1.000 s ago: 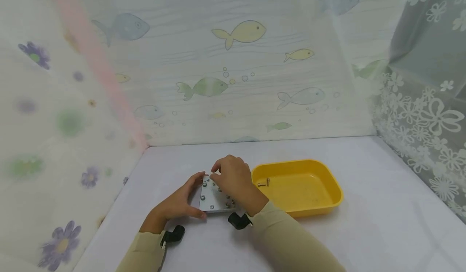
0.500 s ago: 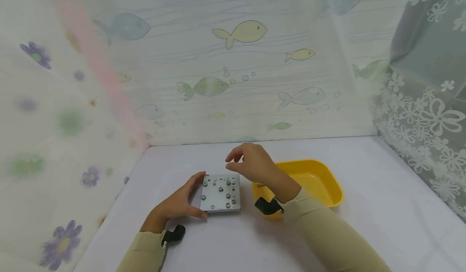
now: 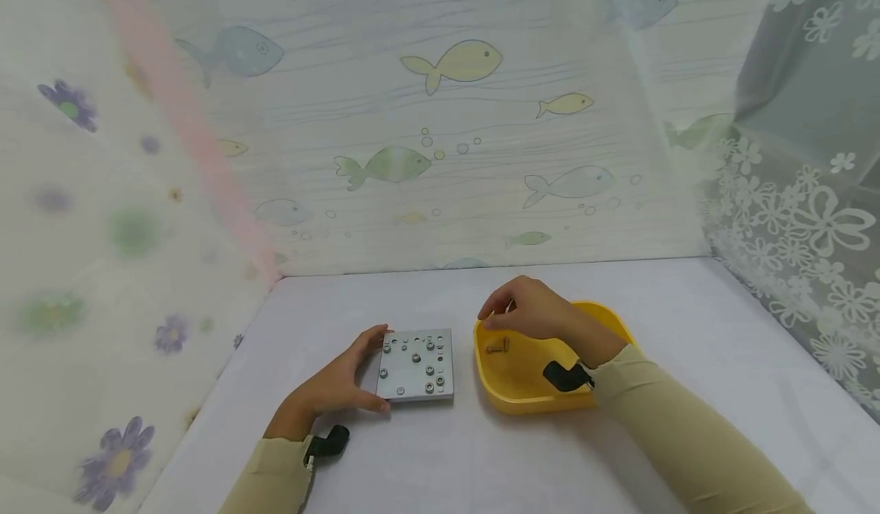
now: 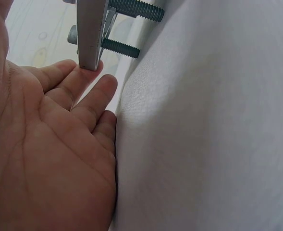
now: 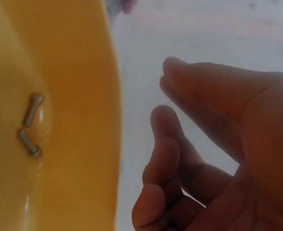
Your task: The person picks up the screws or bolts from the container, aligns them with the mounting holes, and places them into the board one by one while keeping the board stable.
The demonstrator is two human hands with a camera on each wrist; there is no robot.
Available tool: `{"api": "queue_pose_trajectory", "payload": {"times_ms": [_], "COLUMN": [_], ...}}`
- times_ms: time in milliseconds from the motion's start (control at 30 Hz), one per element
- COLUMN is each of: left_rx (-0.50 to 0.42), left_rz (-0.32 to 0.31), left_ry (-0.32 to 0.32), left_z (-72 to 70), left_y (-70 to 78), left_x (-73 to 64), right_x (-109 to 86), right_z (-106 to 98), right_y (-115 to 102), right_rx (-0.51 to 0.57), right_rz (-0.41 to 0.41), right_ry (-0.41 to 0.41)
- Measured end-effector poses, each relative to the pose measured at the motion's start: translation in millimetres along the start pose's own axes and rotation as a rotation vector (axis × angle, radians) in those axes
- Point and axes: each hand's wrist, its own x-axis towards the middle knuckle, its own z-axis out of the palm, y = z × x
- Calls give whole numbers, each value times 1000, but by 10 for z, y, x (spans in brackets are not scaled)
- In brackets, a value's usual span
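A square metal plate [image 3: 406, 365] with holes and several socket-head bolts [image 3: 415, 358] in it sits left of the yellow tray. My left hand [image 3: 344, 383] holds it at its left side, thumb at the near corner and fingers at the far one. In the left wrist view, threaded bolt shanks [image 4: 121, 47] stick out beneath the plate, whose edge touches a finger. My right hand [image 3: 532, 309] hovers over the left rim of the yellow tray [image 3: 484, 380], fingers loosely bent, nothing between them. Two bolts [image 5: 33, 109] lie inside the tray near that rim.
White cloth [image 3: 426, 460] covers the table. A fish-printed curtain [image 3: 454, 132] hangs along the back, with a flowered sheet [image 3: 124, 331] on the left and a lace-patterned one [image 3: 825, 224] on the right. Each wrist carries a small black camera [image 3: 328, 443].
My right hand has moved off the metal plate and rightward to the yellow tray, uncovering the plate's right part. My left hand and the plate have stayed in place.
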Motion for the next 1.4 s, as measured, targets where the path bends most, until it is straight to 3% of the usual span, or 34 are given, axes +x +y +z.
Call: {"api": "queue_pose_trajectory", "payload": {"times_ms": [267, 400, 600, 1400], "left_rx": [1, -1, 0, -6], "left_rz": [-1, -2, -9, -26], "left_ry": [-1, -3, -1, -5], "left_z": [-4, -4, -5, -7], "left_y": [2, 12, 26, 81], "left_x": [-10, -7, 0, -27], "right_x": [53, 108, 179, 225], "right_z": [43, 134, 272, 389], "right_y": [205, 252, 252, 251], "right_rx": [-50, -69, -133, -231], "right_rz": [12, 62, 143, 75], "right_ry": [-139, -171, -163, -161]}}
